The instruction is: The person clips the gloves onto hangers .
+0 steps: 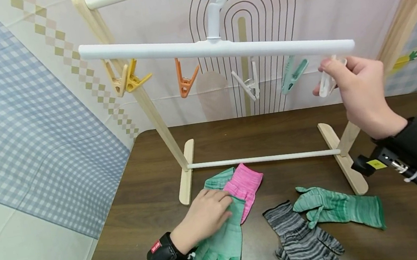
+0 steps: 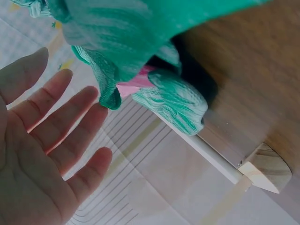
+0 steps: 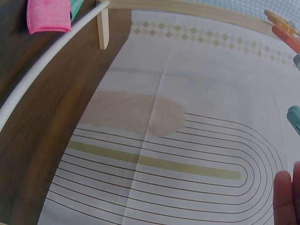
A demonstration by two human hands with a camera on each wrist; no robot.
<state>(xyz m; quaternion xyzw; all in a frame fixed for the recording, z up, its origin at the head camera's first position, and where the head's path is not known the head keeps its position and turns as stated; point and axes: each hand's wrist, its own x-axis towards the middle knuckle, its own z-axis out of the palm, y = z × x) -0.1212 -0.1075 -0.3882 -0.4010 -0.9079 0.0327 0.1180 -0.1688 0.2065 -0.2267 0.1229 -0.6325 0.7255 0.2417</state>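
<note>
My right hand pinches a white clothespin just below the right end of a white hanger bar. In the right wrist view only its fingertips show, at the lower right edge. On the table, my left hand is over a green glove, palm down in the head view. In the left wrist view its fingers are loosely extended, beside the green fabric. A pink glove and more green knit cuff lie just beyond that hand.
Orange, white, teal, yellow and beige clothespins hang along the bar. A wooden stand with a low white rod spans the table. A striped grey glove and green glove lie front right.
</note>
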